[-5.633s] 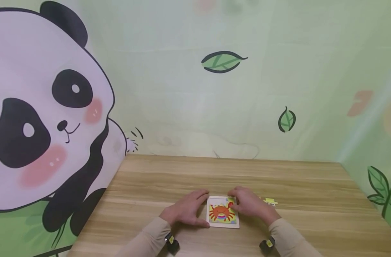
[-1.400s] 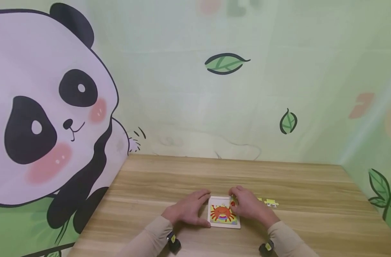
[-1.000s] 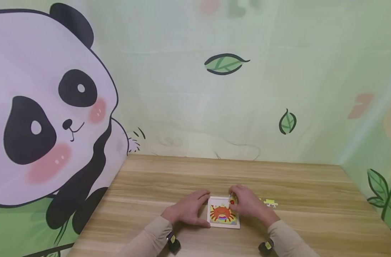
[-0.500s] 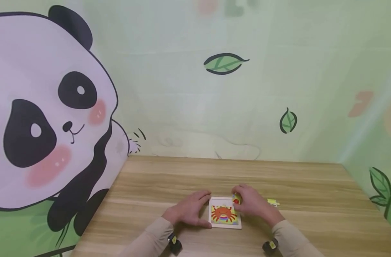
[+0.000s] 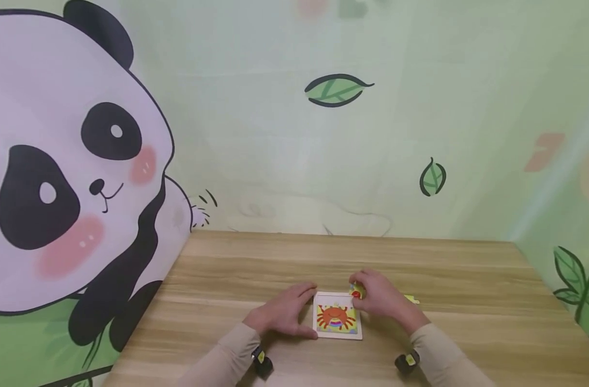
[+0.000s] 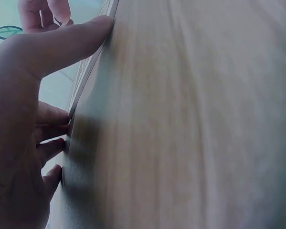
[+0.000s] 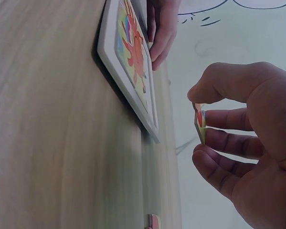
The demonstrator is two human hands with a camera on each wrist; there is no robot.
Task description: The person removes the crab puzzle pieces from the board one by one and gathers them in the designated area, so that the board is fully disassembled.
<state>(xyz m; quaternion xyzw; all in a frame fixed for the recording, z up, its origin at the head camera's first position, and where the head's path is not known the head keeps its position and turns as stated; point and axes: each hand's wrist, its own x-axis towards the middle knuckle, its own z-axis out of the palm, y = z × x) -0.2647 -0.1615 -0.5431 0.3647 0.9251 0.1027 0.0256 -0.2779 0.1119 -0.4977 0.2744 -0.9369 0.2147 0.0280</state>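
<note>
A square picture puzzle in a white frame [image 5: 338, 336] lies on the wooden table; its crab picture [image 5: 335, 316] fills the lower part, while the pale backing shows along the top. My left hand [image 5: 286, 310] rests at the frame's left side, thumb by the near corner and index finger by the far one. In the left wrist view, the left thumb [image 6: 80, 43] touches the frame's edge. Between thumb and fingers, my right hand [image 5: 380, 295] pinches a yellow and red puzzle piece [image 7: 199, 123], raised off the table near the frame's far right corner.
Yellow loose puzzle pieces [image 5: 411, 299] lie on the table [image 5: 468, 312] to the right, partly hidden behind the right hand. Behind the table stands a green wall [image 5: 256, 134] with a panda picture on the left. Small black cameras [image 5: 262, 365] sit on both wrists.
Earlier the right hand held the piece at the frame's upper right corner. It has since lifted it out, slightly up and right. The left hand has stayed at the frame's left side.
</note>
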